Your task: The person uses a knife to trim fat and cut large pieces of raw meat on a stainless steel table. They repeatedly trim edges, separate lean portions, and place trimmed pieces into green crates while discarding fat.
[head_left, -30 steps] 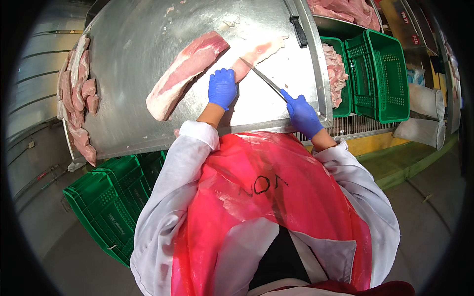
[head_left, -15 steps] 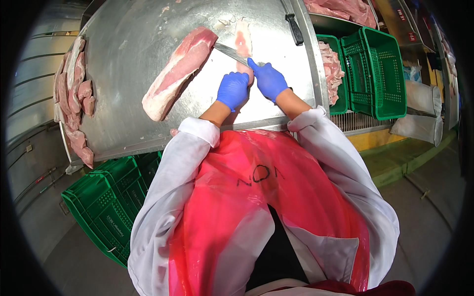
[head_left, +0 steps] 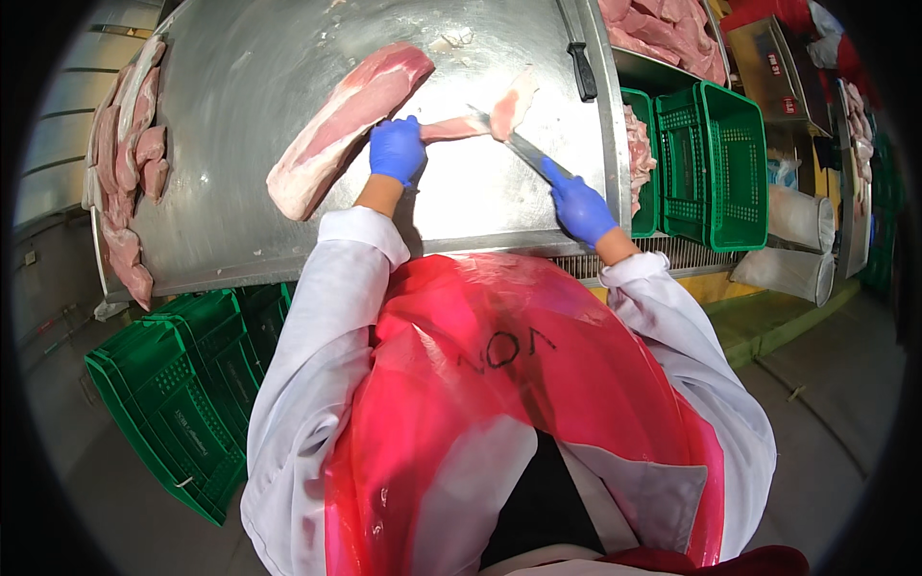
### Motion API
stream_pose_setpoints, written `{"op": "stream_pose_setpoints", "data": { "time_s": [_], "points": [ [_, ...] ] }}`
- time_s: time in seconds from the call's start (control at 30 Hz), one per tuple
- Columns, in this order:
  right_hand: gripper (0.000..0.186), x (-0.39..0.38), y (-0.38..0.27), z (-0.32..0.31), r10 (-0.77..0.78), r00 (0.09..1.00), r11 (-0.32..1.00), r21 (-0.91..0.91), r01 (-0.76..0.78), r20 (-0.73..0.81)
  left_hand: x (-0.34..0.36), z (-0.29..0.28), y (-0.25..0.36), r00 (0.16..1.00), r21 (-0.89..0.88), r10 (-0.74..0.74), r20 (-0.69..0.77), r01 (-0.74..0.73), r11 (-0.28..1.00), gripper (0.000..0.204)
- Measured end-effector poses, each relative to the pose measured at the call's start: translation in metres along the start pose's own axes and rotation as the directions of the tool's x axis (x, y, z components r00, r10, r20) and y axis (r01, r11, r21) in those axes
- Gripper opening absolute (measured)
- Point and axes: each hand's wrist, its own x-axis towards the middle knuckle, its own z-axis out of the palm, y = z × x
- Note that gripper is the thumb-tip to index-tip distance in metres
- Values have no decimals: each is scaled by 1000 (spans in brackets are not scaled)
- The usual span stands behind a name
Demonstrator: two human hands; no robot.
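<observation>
My left hand [head_left: 397, 151], in a blue glove, is closed round the near end of a narrow strip of pink meat [head_left: 451, 129] on the metal table. In my right hand [head_left: 582, 207], also blue-gloved, is a knife [head_left: 528, 152], its handle mostly hidden by the fingers. The blade lies across the strip's far end, where a pale, fatty piece of meat [head_left: 515, 104] sits against it; whether the two are still joined I cannot tell. Just left of my left hand lies a large slab of meat, like a loin [head_left: 346, 125], with a whitish fat edge.
Several meat strips [head_left: 123, 173] line the table's left edge. A black-handled tool [head_left: 582, 72] lies along the right edge. Beyond it stand green crates [head_left: 735, 168], one with meat scraps [head_left: 639, 149], and a tray of meat [head_left: 663, 38]. More green crates [head_left: 182, 394] stand lower left.
My hands have moved apart: the left leftward with the strip, the right rightward and nearer me with the knife. The strip has swung from lengthwise to crosswise, and the pale piece shifted right.
</observation>
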Motion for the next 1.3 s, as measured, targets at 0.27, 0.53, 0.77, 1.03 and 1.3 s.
{"op": "stream_pose_setpoints", "data": {
  "time_s": [0.27,0.53,0.77,1.03,1.3],
  "points": [
    [61,-48,18,-39,-181,983,891,419,172,-18,-83,-49,-49,964,-265,-179,-199,123,957,25],
    [97,28,-27,-36,118,941,900,435,33,-316,-278,-145,-132,781,-384,-610,-135,527,759,22],
    [91,149,-71,-1,194,939,981,80,-179,-283,-403,-97,-177,545,163,-825,151,809,564,59],
    [89,169,-59,-24,208,943,975,-19,-220,-259,-322,-55,-166,793,-167,-599,-113,579,798,48],
    [89,100,18,-50,137,731,956,283,80,-668,-109,-81,-125,957,-23,-85,-276,82,996,35]
  ]
}}
